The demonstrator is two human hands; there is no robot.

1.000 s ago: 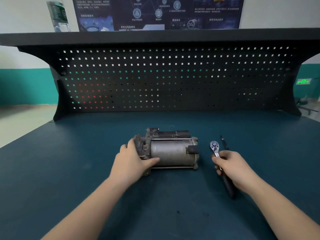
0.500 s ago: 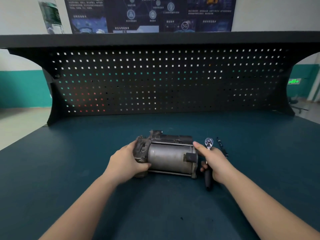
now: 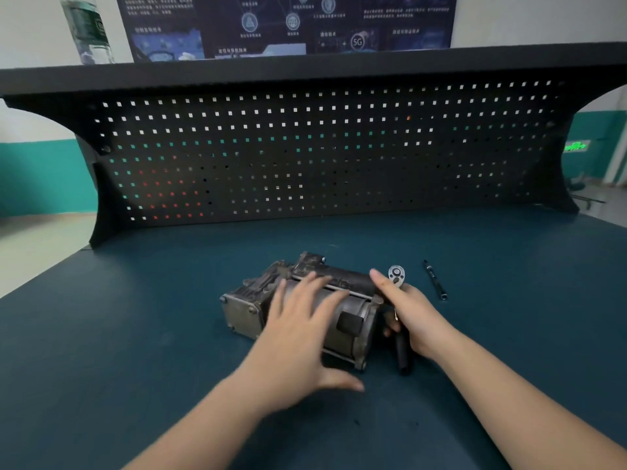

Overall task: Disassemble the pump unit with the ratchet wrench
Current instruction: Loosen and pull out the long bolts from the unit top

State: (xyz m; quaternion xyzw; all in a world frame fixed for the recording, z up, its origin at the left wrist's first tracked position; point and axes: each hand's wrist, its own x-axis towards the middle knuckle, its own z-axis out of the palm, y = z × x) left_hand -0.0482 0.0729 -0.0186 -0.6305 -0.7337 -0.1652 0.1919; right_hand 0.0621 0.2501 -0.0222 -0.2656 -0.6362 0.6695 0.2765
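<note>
a plastic water bottle (image 3: 89, 28) stands at the far left on the black shelf (image 3: 305, 67) above the pegboard (image 3: 322, 154), with a dark blue poster (image 3: 288, 25) on the wall behind it. below, on the dark teal workbench (image 3: 135, 334), the pump unit (image 3: 264, 300) lies on its side near the middle, angled, its square end plate facing left and toward the camera and its grey cylindrical body running to the right. the left hand (image 3: 305, 337) is spread over the cylinder with straight, splayed fingers and the thumb out to the right; it is blurred, and whether the palm presses the metal cannot be told. just right of the pump's end, the right hand (image 3: 410, 313) grasps the ratchet wrench (image 3: 396, 275), fingers curled round its black handle, the index finger stretched toward the pump, the chrome head showing above the knuckles. farther right, apart from the hand, a thin black rod-like tool (image 3: 435, 280) lies on the bench.
</note>
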